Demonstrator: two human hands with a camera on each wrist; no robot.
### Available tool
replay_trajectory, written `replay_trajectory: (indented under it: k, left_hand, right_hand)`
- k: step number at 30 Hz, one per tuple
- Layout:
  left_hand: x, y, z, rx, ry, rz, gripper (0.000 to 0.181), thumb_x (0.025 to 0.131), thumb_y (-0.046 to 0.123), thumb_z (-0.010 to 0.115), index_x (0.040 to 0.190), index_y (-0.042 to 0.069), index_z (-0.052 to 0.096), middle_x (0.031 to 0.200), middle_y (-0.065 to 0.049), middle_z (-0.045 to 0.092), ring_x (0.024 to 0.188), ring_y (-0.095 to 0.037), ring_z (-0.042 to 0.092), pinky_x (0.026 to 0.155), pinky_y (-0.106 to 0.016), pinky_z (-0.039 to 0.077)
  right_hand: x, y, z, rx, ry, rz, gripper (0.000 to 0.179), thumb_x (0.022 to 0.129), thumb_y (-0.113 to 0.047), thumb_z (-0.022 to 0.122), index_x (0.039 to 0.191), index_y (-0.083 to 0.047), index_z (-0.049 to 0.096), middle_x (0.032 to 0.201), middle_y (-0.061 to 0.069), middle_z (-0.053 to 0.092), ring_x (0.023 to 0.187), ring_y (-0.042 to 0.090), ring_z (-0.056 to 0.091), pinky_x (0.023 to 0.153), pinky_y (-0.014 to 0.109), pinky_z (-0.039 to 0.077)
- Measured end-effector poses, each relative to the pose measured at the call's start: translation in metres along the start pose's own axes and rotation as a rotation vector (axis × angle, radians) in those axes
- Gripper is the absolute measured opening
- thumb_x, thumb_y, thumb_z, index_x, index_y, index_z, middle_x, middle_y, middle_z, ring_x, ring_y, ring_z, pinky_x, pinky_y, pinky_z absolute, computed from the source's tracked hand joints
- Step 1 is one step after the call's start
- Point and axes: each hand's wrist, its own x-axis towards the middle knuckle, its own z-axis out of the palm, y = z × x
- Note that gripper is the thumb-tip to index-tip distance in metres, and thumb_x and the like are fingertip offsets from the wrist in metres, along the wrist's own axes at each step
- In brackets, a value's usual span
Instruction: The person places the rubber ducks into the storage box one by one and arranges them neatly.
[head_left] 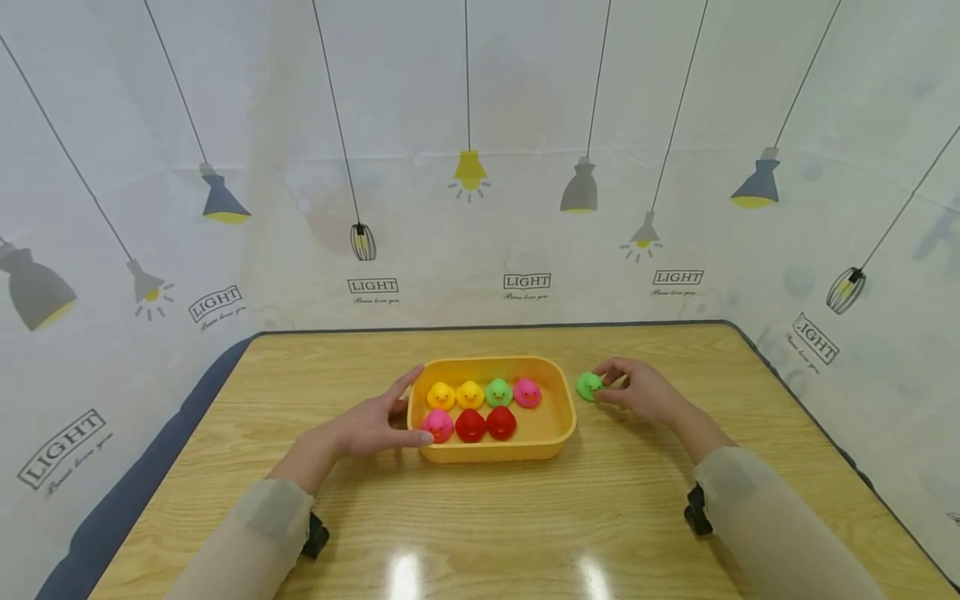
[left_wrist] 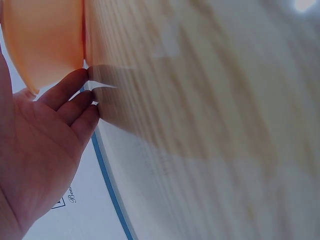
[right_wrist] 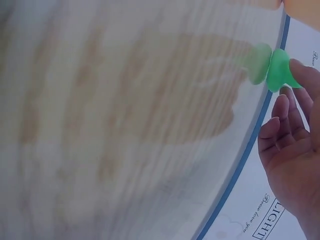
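Observation:
A yellow plastic basket (head_left: 487, 452) sits on the table with several rubber ducks inside: two yellow, one green (head_left: 498, 392), two pink and two red. At its left end is my left hand (head_left: 375, 425), fingers spread along the end wall, the thumb across the front corner and the index finger at the back corner. In the left wrist view its other fingertips are down by the tabletop, beside the basket wall (left_wrist: 45, 45). To the right of the basket, my right hand (head_left: 637, 390) pinches another green rubber duck (head_left: 588, 386) between thumb and fingers, low at the table surface.
The wooden table (head_left: 495, 517) has a dark edge and meets a pale backdrop (head_left: 420, 100) printed with hanging lamps behind and at both sides. A black wrist strap (head_left: 697, 510) shows below the right sleeve, another (head_left: 315, 536) below the left.

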Motion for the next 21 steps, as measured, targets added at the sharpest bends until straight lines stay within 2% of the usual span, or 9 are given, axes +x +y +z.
replay_trajectory:
  k: [7, 14, 21]
  left_hand:
    - [0.000, 0.000, 0.002, -0.005, 0.001, 0.000, 0.116, 0.090, 0.069, 0.081, 0.173, 0.056, 0.001, 0.172, -0.019, 0.046, 0.160, -0.047, 0.042, 0.128, -0.076, 0.029]
    - [-0.001, 0.001, 0.001, -0.002, 0.000, -0.003, 0.117, 0.088, 0.072, 0.080, 0.173, 0.054, 0.001, 0.172, -0.020, 0.046, 0.160, -0.047, 0.042, 0.129, -0.076, 0.028]
    - [-0.002, 0.002, 0.000, -0.006, 0.000, -0.003, 0.116, 0.089, 0.071, 0.080, 0.173, 0.056, 0.001, 0.172, -0.019, 0.047, 0.160, -0.047, 0.042, 0.129, -0.076, 0.028]
  right_hand:
    - [-0.009, -0.003, -0.003, -0.047, 0.052, -0.028, 0.043, 0.103, -0.032, 0.079, 0.138, -0.008, 0.070, 0.122, 0.014, 0.074, 0.097, 0.023, 0.061, 0.079, 0.035, 0.053]
    - [-0.025, -0.016, -0.013, -0.038, 0.101, -0.065, 0.045, 0.102, -0.033, 0.080, 0.138, -0.008, 0.071, 0.121, 0.013, 0.074, 0.089, 0.021, 0.060, 0.068, 0.030, 0.053]
    - [-0.036, -0.034, -0.017, -0.014, 0.115, -0.118, 0.043, 0.102, -0.034, 0.081, 0.136, -0.009, 0.072, 0.119, 0.011, 0.073, 0.088, 0.019, 0.060, 0.067, 0.029, 0.053]
